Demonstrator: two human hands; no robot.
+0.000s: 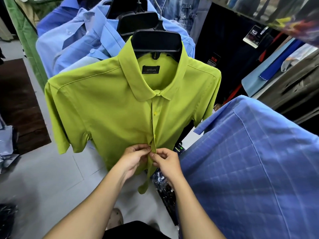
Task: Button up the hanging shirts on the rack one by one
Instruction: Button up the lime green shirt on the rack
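A lime-green short-sleeved cotton shirt (110, 107) hangs on a black plastic hanger (158, 42) right in front of you. Your left hand (133, 156) and right hand (166, 160) are together, both pinching its front placket (153, 147) low down. The cloth looks light, soft and floppy, so grip both edges close beside each button.

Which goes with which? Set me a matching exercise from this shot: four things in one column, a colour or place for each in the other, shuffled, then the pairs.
1. front shirt
2. hanger
3. checked shirt
4. hands

A. black
B. at the lower placket
C. lime green
D. blue, nearest on the right

Pairs: 1-C, 2-A, 3-D, 4-B
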